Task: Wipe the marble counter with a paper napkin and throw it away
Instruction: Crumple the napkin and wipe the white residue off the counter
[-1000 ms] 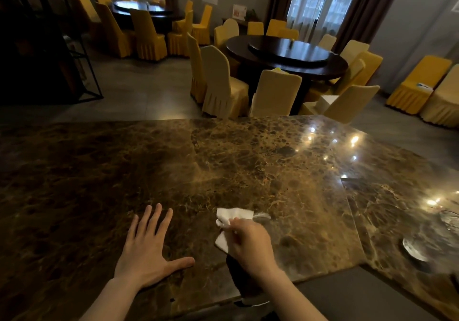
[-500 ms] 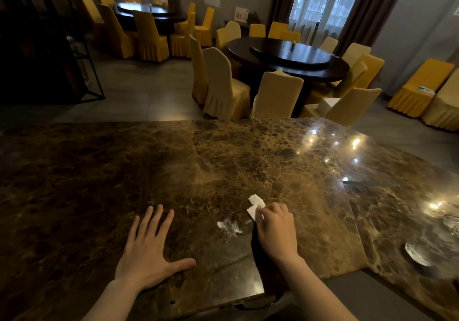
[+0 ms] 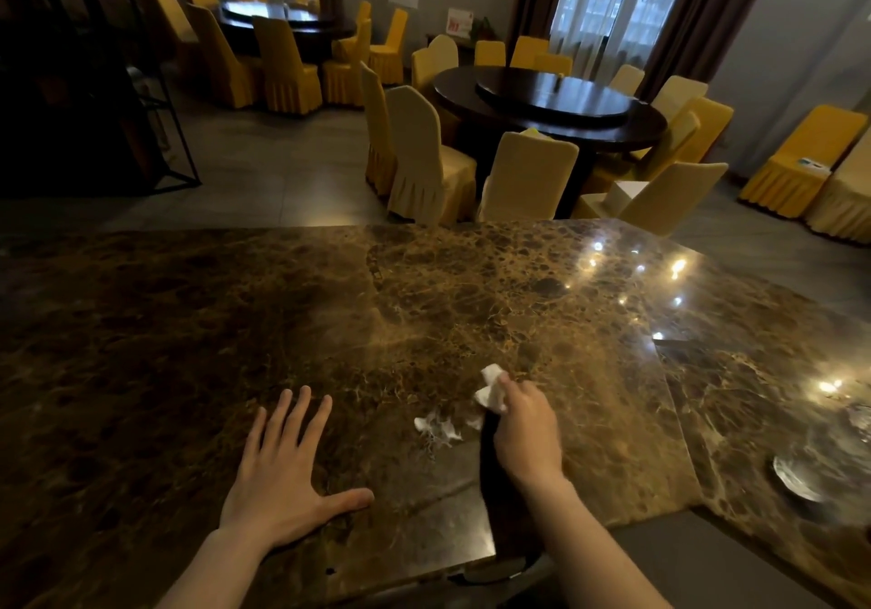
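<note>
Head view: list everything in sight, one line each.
marble counter: one, brown veined, foreground
paper napkin: one, white, crumpled in the right hand
white smear: one, on the counter left of the right hand
glass dish: one, clear, counter's right end
round tables: two, dark, behind
covered chairs: many, yellow and cream, around the tables
left hand: flat on the counter, fingers spread
right hand: gripping the napkin

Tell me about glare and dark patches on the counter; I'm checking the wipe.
Head view: ceiling-light glare speckles the marble counter at right; its left side is dim; a white reflection sits beside the paper napkin in the right hand.
</note>
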A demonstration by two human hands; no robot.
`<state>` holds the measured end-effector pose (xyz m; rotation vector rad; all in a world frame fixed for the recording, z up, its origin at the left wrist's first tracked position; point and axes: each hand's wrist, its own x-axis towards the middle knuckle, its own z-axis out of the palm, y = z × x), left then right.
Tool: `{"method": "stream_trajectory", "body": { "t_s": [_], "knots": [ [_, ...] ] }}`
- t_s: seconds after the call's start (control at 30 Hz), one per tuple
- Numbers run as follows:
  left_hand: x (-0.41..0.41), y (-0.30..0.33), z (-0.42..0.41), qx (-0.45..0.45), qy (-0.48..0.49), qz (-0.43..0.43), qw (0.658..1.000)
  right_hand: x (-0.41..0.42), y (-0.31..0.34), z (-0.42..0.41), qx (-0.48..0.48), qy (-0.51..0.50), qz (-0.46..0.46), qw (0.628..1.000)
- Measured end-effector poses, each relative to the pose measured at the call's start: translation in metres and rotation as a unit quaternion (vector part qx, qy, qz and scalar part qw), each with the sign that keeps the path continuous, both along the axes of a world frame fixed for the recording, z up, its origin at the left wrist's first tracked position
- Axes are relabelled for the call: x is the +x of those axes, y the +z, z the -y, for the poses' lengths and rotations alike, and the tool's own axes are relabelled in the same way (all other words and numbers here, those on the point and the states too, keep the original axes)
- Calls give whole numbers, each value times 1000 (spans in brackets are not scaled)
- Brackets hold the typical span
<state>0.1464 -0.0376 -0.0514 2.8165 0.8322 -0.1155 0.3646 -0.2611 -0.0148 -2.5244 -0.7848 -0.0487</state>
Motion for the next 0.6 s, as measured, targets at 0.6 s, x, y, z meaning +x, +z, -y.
{"method": "stream_trajectory", "body": {
  "t_s": [0.6],
  "knots": [
    [0, 1, 1, -11, -4, 4, 1000, 36, 11, 42, 33, -158, -22, 987]
  ]
}}
